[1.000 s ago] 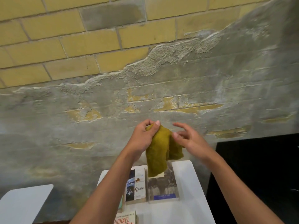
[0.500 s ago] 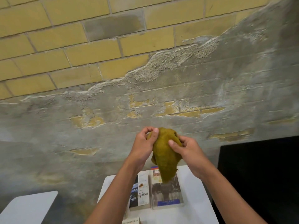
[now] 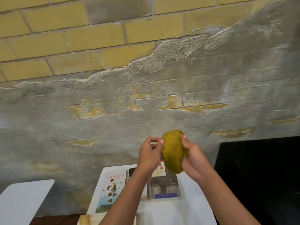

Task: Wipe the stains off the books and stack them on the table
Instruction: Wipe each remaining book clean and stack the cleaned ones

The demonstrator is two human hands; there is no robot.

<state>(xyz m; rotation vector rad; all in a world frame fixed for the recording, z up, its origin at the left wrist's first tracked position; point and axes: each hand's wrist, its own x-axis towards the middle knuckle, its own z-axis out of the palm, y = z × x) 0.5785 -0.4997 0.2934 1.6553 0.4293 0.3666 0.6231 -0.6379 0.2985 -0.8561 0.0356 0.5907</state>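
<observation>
I'm seeing the white table (image 3: 191,213) carrying the books (image 3: 164,189) laid flat, side by side. Above them my right hand (image 3: 193,158) is clutching the bunched mustard cloth (image 3: 172,151), while my left hand (image 3: 150,155) is pinching its edge.

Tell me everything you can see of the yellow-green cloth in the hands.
The cloth is a mustard, yellow-green rag of soft, fuzzy-looking fabric, bunched into a rounded wad with folds down its length. It is held up in the air before the worn brick wall, above the books on the white table. The right hand grips its right side, fingers curled round it; the left hand pinches its upper left edge. It touches no book.
</observation>
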